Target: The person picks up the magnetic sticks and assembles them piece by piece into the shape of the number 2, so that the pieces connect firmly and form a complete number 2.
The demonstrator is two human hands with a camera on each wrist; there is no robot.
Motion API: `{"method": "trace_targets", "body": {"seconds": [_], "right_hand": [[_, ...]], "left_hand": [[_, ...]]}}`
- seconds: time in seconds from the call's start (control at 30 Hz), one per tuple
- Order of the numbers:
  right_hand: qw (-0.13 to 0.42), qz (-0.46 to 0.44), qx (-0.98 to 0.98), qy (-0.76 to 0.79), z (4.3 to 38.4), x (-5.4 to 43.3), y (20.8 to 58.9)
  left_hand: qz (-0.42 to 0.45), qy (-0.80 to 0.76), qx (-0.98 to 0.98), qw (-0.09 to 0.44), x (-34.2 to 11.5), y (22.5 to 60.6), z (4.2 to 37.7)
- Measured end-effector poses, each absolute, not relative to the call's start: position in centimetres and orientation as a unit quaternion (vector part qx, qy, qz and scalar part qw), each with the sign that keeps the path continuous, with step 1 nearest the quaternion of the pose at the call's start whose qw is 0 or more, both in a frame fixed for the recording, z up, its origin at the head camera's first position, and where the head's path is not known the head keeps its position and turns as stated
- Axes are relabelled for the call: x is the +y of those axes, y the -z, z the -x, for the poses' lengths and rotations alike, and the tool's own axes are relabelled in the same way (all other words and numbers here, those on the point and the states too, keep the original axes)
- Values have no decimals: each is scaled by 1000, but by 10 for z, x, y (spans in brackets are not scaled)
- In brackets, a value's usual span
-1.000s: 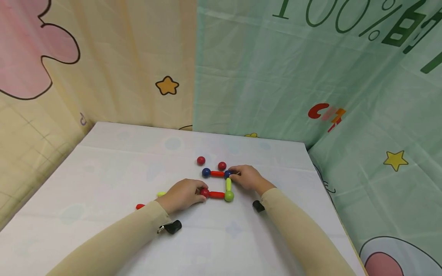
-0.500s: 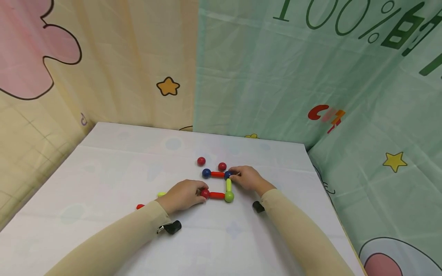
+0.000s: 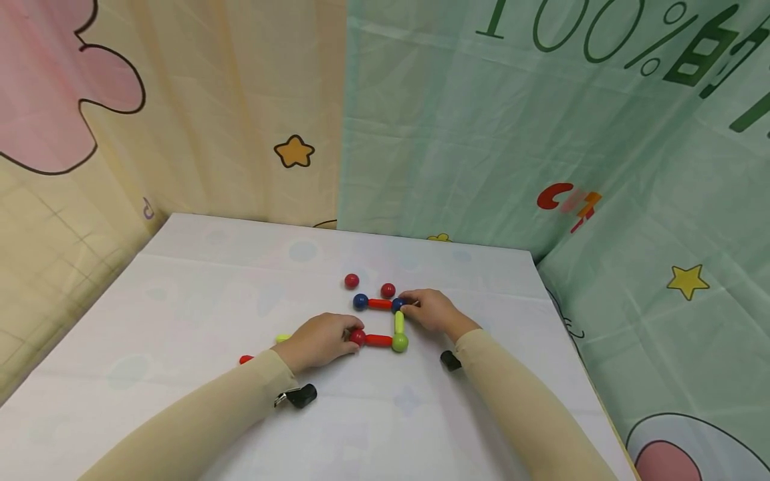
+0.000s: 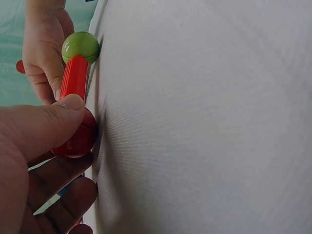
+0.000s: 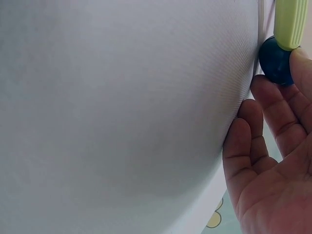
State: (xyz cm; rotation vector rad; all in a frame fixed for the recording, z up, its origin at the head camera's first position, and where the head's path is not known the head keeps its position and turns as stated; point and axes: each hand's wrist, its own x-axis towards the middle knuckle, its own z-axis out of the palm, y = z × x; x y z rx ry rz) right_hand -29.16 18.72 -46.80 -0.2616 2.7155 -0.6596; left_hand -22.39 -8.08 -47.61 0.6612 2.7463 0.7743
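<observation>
A three-sided shape of balls and rods lies on the white table. My left hand pinches its red ball between thumb and fingers. From that ball a red rod runs to a light green ball. A yellow-green rod joins the green ball to a blue ball, which my right hand pinches with thumb and index finger. Another red rod leads left to a second blue ball. In the right wrist view the other fingers of that hand rest against the cloth.
Two loose red balls lie just behind the shape. A yellow-green piece and a red piece show partly behind my left hand and forearm. Printed curtains hang behind the white-covered table.
</observation>
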Motion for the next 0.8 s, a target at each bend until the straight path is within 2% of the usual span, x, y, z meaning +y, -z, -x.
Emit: {"method": "trace_targets", "body": {"seconds": [0.23, 0.57, 0.8], "right_hand": [[164, 93, 955, 227, 291, 187, 467], [162, 95, 954, 234, 290, 187, 466], [162, 96, 954, 234, 291, 188, 467]], "left_hand": [[-219, -243, 939, 106, -94, 468, 223], [-202, -188, 955, 105, -169, 454, 219], [-162, -191, 958, 141, -205, 451, 209]]}}
